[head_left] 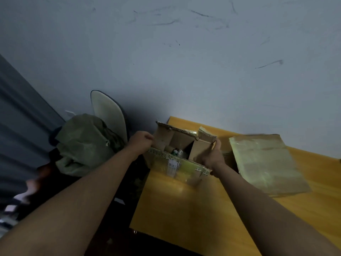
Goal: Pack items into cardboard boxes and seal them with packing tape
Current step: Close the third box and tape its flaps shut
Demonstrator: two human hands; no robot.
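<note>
Right now my two hands are on the small brown cardboard box (181, 145), which sits at the far left corner of the yellow wooden counter (184, 209), close to its left edge and near the wall. My left hand (141, 142) is at the box's nine o'clock side, fingers curled into a fist against the left flap; I cannot tell whether they actually pinch the cardboard or only press on it. My right hand (212, 156) is at three o'clock, gripping the right flap between thumb and fingers, with the flap standing nearly upright. The box is open on top, and down inside I can make out a few small items (176, 151), one looking like a little bottle, though the light is too dim to name them.

I judge the step in hand to be folding the flaps shut before taping. To do it well I should check that nothing inside stands above the rim, then bring the two side flaps down evenly and hold them flat while the near flap with the white label (172, 164) and the far flap fold over. The box is close to the counter's edge, so sliding it toward the middle first would be safer.

At three o'clock from the box, just beside it, lies a flat tan cardboard sheet covered in clear plastic (265, 163). No roll of tape shows here.
</note>
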